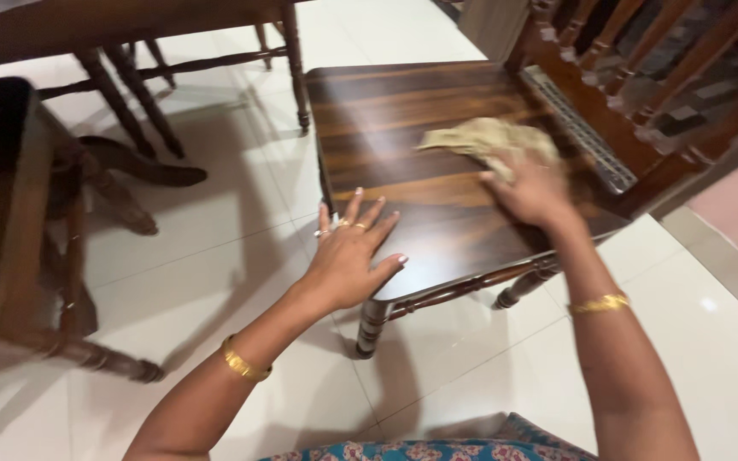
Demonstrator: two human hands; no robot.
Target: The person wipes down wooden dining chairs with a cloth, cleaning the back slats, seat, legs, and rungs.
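A dark wooden chair seat [403, 128] with a glossy striped grain fills the middle of the view. My right hand [530, 192] presses a crumpled beige cloth [490, 139] onto the seat near its carved backrest [642, 94]. My left hand [354, 252] rests flat with fingers spread on the seat's front left corner, holding nothing. Rings are on its fingers, and a gold bangle is on each wrist.
A second dark wooden chair [19, 213] stands at the left, and table legs [130, 94] with a cross rail are at the back. White glossy floor tiles [215, 230] lie all around. A patterned teal garment [437, 446] shows at the bottom edge.
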